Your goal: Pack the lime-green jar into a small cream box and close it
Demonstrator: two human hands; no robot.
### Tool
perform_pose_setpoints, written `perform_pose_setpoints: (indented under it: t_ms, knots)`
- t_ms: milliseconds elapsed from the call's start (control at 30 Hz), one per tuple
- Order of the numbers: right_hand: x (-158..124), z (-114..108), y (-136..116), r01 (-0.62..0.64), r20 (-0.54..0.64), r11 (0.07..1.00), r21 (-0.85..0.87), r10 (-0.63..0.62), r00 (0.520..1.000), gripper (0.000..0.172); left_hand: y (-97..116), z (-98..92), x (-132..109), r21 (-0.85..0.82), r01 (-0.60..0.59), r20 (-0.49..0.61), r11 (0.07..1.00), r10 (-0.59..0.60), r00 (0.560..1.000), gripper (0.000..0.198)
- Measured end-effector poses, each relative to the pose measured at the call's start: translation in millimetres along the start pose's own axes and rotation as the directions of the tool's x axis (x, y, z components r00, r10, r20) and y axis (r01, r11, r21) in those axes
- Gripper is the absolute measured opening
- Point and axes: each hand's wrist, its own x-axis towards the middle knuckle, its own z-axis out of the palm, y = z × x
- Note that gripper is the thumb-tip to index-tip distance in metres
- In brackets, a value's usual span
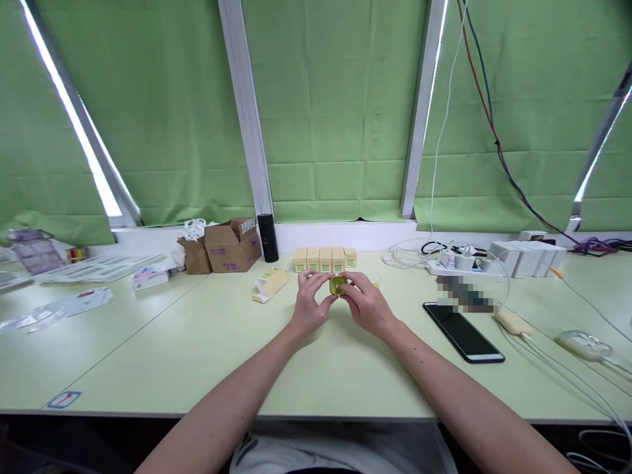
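The left hand point(309, 304) and right hand point(365, 304) are meeting over the pale green table point(148, 355), fingers curled and pinching a small green case point(338, 285) between them (glossy, rounded, olive-toned). It is sitting just in front of the row of small boxes point(324, 259). Fingers are covering its sides, so its full shape is hard to make out.

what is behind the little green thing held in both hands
A row of small cream boxes stands on the table just behind the green object. The left hand and right hand cover its sides and underside.
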Motion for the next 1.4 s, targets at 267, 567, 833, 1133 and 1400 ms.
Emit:
perform_pose_setpoints:
  t_ms: [267,567,833,1133,1400]
  knots:
    - [0.8,0.5,-0.6,0.021,0.014,1.0,-0.006,-0.021,1.0,0.027,-0.6,0.7,0.1,0.017,-0.029,-0.023,0.999,0.029,0.999,0.041]
    - [-0.6,2.3,1.1,0.01,0.029,1.0,-0.006,-0.01,1.0,0.028,-1.7,-0.1,-0.2,0.025,-0.036,-0.024,0.999,0.036,0.999,0.04]
    - [3.2,-1.3,-4.2,-0.024,0.041,1.0,0.019,0.023,0.999,0.033,-0.7,0.9,-0.5,0.029,-0.042,-0.025,0.999,0.042,0.999,0.039]
    - [-1.1,-2.9,-2.8,-0.126,0.042,0.983,0.133,0.121,0.992,0.043,0.9,2.1,1.5,-0.018,0.0,-0.044,1.0,-0.001,0.999,0.036]
    - [-1.9,-2.4,-4.0,-0.182,-0.009,0.958,0.223,0.189,0.982,0.032,-2.4,4.3,0.4,-0.076,0.115,-0.04,0.99,-0.118,0.992,0.033]
